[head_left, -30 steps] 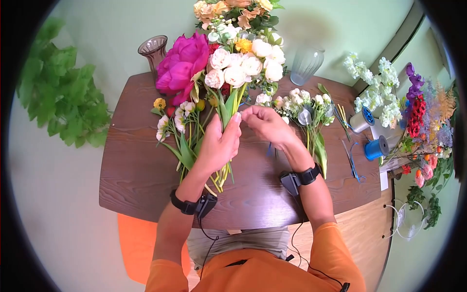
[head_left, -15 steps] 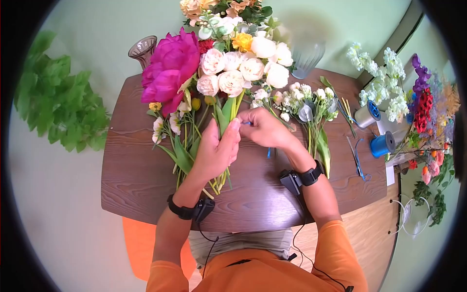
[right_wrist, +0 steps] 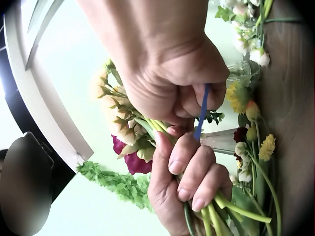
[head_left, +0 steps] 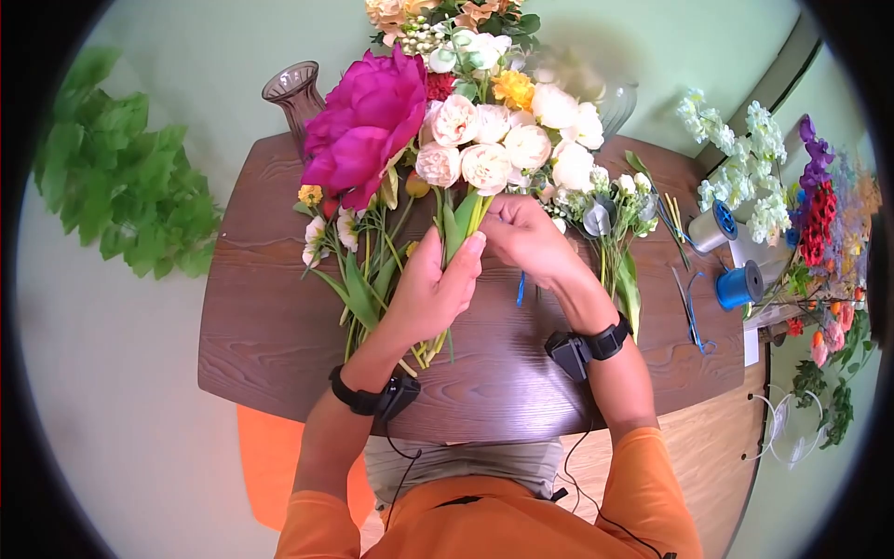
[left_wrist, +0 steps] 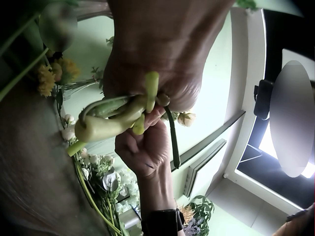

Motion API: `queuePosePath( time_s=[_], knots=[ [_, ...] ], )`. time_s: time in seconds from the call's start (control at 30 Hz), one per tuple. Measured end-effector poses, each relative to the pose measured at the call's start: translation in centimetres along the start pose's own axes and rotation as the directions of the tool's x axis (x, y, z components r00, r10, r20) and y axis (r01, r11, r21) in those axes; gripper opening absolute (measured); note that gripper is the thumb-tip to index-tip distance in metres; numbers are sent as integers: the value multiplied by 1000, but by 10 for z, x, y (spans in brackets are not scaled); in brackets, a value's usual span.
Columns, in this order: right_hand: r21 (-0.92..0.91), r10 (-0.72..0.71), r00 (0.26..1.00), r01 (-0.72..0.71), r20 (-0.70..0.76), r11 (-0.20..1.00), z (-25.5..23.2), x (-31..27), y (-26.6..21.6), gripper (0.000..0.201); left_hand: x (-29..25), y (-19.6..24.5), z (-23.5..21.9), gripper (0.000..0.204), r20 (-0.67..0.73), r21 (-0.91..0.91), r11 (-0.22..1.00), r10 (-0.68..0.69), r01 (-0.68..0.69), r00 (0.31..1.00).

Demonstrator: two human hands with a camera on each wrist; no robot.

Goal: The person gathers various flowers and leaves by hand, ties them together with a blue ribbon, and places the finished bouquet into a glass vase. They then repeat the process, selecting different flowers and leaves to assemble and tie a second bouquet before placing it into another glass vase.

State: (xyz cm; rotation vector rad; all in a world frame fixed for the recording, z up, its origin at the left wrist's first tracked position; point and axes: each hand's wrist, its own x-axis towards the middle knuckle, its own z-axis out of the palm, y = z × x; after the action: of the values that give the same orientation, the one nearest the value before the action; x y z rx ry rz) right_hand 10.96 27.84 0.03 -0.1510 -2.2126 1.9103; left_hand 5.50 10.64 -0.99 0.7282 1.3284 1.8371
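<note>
My left hand (head_left: 438, 289) grips the green stems (right_wrist: 211, 219) of a bouquet, its fingers wrapped round them. The bouquet's head holds pale cream roses (head_left: 486, 166), a large magenta peony (head_left: 365, 126) and a yellow flower (head_left: 513, 89). Cut stem ends (left_wrist: 91, 132) stick out below that hand in the left wrist view. My right hand (head_left: 535, 242) is beside the stems, just above the left fingers. From its curled fingers a thin blue ribbon (right_wrist: 202, 110) emerges, one end dangling below the hand in the head view. The ribbon's part at the stems is hidden.
On the brown table (head_left: 521, 391) lie loose flowers at left (head_left: 358, 289) and a white-flowered bunch (head_left: 610, 224) at right. Blue (head_left: 738, 285) and silver (head_left: 712, 226) ribbon spools stand near scissors (head_left: 689, 312). A purple-tinted glass vase (head_left: 296, 93) stands at the back left.
The bouquet has shifted right and slightly nearer the camera, with both hands moving along. The blue ribbon's hanging end shows more clearly below the right hand. The left hand keeps its grip.
</note>
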Motion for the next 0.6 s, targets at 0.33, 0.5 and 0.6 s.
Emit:
queuePosePath(
  time_s=[0.33,0.5,0.6],
  knots=[
    [569,55,959,-209,276,795,-22,-4,18,11,-3,5,2,16,58,91,994,-61,55,996],
    [670,-30,961,-170,276,723,-19,-7,17,24,-1,3,1,16,75,94,993,-77,70,994],
    [641,91,963,-239,254,729,-12,-6,11,28,4,-6,-5,18,69,150,988,-56,45,996]
  ],
)
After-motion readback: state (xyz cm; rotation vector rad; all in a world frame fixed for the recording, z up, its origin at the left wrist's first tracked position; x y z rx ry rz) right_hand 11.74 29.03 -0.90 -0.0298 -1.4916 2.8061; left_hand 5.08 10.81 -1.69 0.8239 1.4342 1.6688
